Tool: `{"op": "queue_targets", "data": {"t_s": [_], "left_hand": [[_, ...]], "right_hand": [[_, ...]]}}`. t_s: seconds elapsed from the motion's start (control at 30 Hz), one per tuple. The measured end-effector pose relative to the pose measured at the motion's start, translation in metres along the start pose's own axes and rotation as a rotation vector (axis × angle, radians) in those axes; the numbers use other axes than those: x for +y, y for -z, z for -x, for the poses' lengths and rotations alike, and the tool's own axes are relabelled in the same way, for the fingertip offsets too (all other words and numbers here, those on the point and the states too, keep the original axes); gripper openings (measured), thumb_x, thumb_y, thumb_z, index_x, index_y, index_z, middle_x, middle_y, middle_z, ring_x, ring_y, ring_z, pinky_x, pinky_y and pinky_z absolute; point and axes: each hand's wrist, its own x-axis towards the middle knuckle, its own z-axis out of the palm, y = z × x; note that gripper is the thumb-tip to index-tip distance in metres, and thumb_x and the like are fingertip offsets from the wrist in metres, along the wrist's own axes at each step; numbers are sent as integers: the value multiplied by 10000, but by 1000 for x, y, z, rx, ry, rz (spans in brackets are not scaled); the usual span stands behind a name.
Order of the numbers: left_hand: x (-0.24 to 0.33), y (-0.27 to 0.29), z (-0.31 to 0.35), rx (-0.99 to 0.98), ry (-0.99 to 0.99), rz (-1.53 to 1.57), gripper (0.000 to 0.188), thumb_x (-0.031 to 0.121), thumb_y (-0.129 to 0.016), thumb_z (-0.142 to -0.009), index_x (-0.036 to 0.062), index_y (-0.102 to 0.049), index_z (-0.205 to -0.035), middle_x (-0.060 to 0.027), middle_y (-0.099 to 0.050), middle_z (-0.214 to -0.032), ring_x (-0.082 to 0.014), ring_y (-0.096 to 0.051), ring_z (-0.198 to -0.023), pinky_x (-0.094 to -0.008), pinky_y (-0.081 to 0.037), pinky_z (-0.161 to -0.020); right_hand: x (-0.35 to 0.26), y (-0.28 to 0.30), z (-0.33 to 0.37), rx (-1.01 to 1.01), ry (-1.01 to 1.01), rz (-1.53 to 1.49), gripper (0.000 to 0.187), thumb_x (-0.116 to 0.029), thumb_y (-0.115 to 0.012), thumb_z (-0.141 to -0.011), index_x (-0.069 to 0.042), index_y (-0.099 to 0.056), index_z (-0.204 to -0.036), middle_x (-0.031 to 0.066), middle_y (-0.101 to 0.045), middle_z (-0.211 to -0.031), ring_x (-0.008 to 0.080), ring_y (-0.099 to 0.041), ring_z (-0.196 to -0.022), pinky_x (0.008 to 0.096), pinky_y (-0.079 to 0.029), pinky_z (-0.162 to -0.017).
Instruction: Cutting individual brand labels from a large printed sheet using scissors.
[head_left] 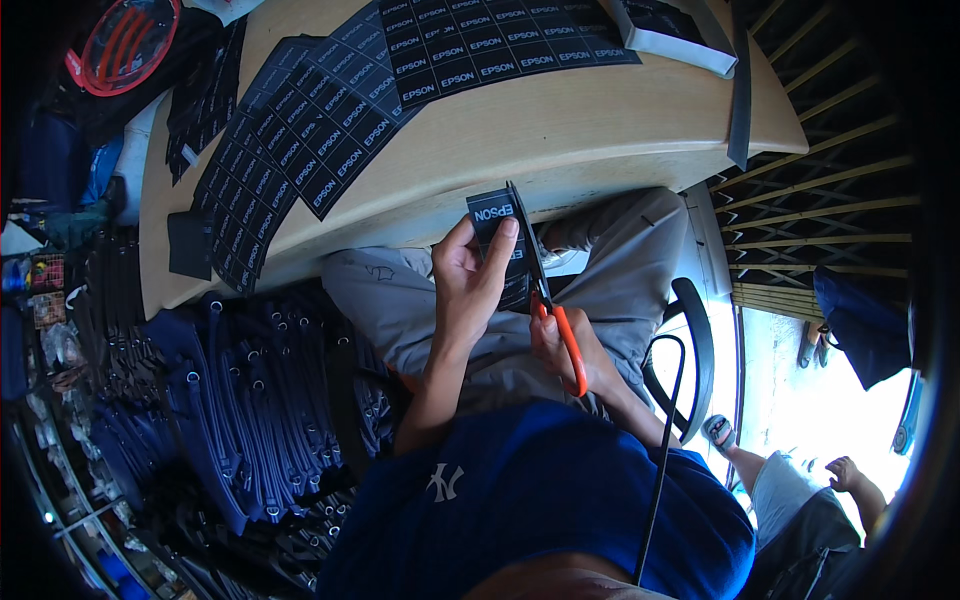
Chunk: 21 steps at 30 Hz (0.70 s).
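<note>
Over my lap, my left hand pinches a black label strip with pale printing, thumb on its face. My right hand grips scissors by their orange handles. The dark blades point away from me, close along the strip's right edge. Whether the blades are parted, or touch the strip, is hard to make out. Beyond my hands, several black label sheets printed in grids lie overlapping on the wooden table.
A white-edged box and a dark strip lie at the table's right. Many navy straps with metal rings hang at left. A folding metal gate stands at right. Another person is at lower right, near a black chair armrest.
</note>
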Motion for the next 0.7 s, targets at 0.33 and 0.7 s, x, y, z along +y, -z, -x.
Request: {"op": "queue_targets", "data": {"t_s": [0.33,0.7], "left_hand": [[-11,2,-2,9,-63,-24,134,98,-606,-903,-4,-577,-823,23,-548,-697,-10,-450,-629,-177,-365,-555],[-15,0,3,-29,-51,-51,130,101,-611,-901,-2,-577,-828,29,-546,-686,-3,-444,-614,-172,-356,-543]], "right_hand": [[-6,3,-1,-60,167,-27,516,-494,-436,-931,2,-495,-800,71,-459,-655,164,-428,-603,322,-386,-583],[-4,3,-2,-60,155,0,596,-568,-393,-913,10,-506,-822,89,-489,-685,192,-476,-629,325,-401,-605]]}}
